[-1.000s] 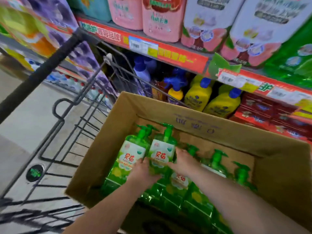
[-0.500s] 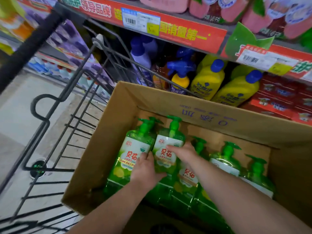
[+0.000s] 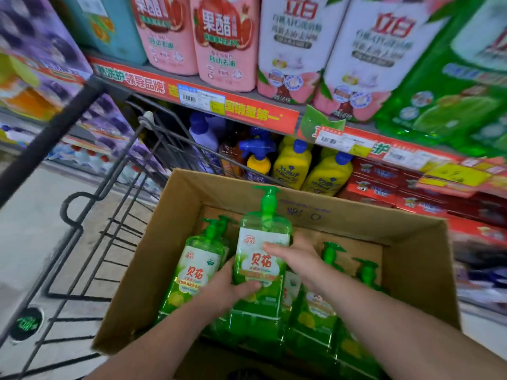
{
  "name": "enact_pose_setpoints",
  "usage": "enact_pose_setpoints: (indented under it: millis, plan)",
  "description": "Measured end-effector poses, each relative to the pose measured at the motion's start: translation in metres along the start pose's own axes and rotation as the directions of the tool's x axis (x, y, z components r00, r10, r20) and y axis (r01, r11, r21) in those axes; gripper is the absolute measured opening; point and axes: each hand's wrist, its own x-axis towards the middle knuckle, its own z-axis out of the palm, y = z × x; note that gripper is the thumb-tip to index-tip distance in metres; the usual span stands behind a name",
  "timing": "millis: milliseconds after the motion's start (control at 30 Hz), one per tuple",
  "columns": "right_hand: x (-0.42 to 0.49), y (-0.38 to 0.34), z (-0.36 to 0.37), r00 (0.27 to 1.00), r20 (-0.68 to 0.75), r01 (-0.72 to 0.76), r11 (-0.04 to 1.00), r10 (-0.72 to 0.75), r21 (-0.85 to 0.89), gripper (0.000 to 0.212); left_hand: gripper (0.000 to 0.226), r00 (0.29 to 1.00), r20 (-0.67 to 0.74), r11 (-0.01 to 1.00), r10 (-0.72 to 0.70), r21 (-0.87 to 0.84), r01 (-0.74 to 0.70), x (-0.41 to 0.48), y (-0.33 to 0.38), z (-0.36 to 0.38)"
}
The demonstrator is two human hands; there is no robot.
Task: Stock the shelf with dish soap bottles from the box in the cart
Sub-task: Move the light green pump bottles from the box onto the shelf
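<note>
Green pump bottle (image 3: 262, 250) is up above its neighbours, both hands on it: left hand (image 3: 226, 287) wrapped round the lower label, right hand (image 3: 295, 255) with fingers laid across the front. It sits over the cardboard box (image 3: 422, 272) in the wire cart (image 3: 90, 242). More bottles stand below, their bases hidden by arms; the shelf (image 3: 238, 111) blurs rightward, perhaps motion.
</note>
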Motion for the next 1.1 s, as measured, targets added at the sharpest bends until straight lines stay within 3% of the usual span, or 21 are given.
enact_pose_setpoints:
  millis: [100,200,333,633,833,1000,1100]
  plan:
    - [-0.02,-0.019,-0.018,0.998,-0.019,0.066,0.997,-0.066,0.027,0.035,0.045,0.994,-0.018,0.993,0.109,0.037,-0.108,-0.014,0.023,0.005]
    - [-0.042,-0.034,-0.038,0.99,-0.059,0.13,0.989,-0.126,0.068,0.051,0.054,0.975,-0.03,0.975,0.219,0.054,-0.218,-0.024,0.048,0.011]
    - [-0.068,-0.044,-0.069,0.958,-0.173,0.251,0.959,-0.227,0.131,0.053,0.053,0.941,-0.053,0.942,0.333,0.074,-0.329,-0.033,0.078,0.02]
    - [-0.131,-0.029,-0.153,0.872,-0.368,0.404,0.899,-0.323,0.168,0.051,0.053,0.864,0.042,0.849,0.501,0.169,-0.5,-0.059,0.148,0.088]
    - [-0.188,0.009,-0.227,0.794,-0.5,0.495,0.845,-0.346,0.202,0.047,0.084,0.801,0.121,0.769,0.587,0.228,-0.598,-0.088,0.188,0.171]
    - [-0.254,0.067,-0.312,0.732,-0.598,0.53,0.824,-0.326,0.199,0.048,0.045,0.75,0.226,0.705,0.622,0.256,-0.662,-0.123,0.213,0.281]
    - [-0.298,0.107,-0.366,0.698,-0.639,0.555,0.808,-0.323,0.199,0.036,0.049,0.7,0.29,0.657,0.652,0.245,-0.713,-0.147,0.227,0.353]
